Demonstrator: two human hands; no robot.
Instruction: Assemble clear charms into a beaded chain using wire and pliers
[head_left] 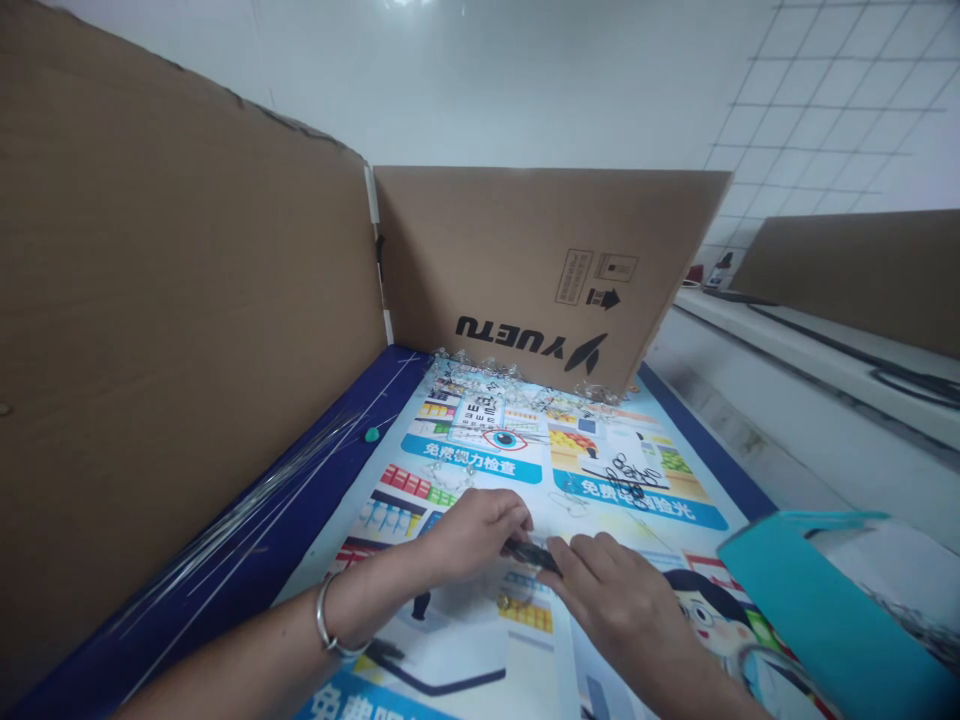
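Note:
My left hand (476, 535) and my right hand (615, 595) meet over a printed poster (480, 460) that covers the table. Both have their fingers pinched on a small dark tool (534, 553) held between them; what kind of tool it is I cannot make out. A silver bracelet (327, 620) circles my left wrist. A cluster of small dark wire rings (628, 476) lies on the poster beyond my hands. Shiny wire bits (480, 365) are heaped along the poster's far edge.
Cardboard walls stand at the left (172, 330) and at the back (540, 270). Thin metal wires (247, 510) lie along the left blue border near a green pin (371, 434). A teal box (817, 610) sits at the right. A white ledge (795, 350) runs beyond.

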